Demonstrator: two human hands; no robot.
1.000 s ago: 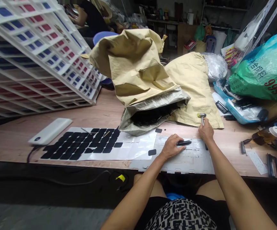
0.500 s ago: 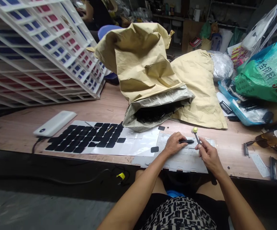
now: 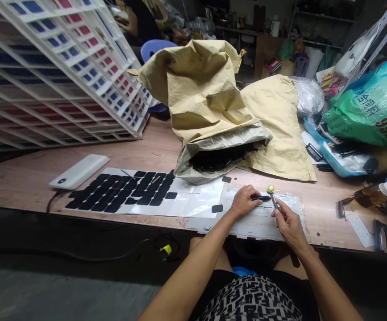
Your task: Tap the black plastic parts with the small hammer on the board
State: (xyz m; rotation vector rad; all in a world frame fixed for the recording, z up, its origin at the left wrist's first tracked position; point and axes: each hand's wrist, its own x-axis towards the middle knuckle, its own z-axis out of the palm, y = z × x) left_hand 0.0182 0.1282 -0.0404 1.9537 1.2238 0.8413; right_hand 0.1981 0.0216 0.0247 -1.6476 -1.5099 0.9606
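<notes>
My left hand rests on a grey mat, its fingers closed on a slim black plastic piece lying sideways there; its exact kind is too small to tell. Wrapped in my right hand is a small hammer with a yellowish round face and a metal shank. The hammer's head is close to the right end of the black piece; whether they touch I cannot tell. Left of the mat, a white sheet carries rows of black rounded patches.
An open tan sack with black pieces inside lies behind my hands, beside another sack. White crates stand left, near a white power bank. To the right are a blue basket, a lidded jar and a green bag.
The hammer's head has come down and slightly left, nearer the black piece. My left hand keeps its hold, and the view has shifted slightly.
</notes>
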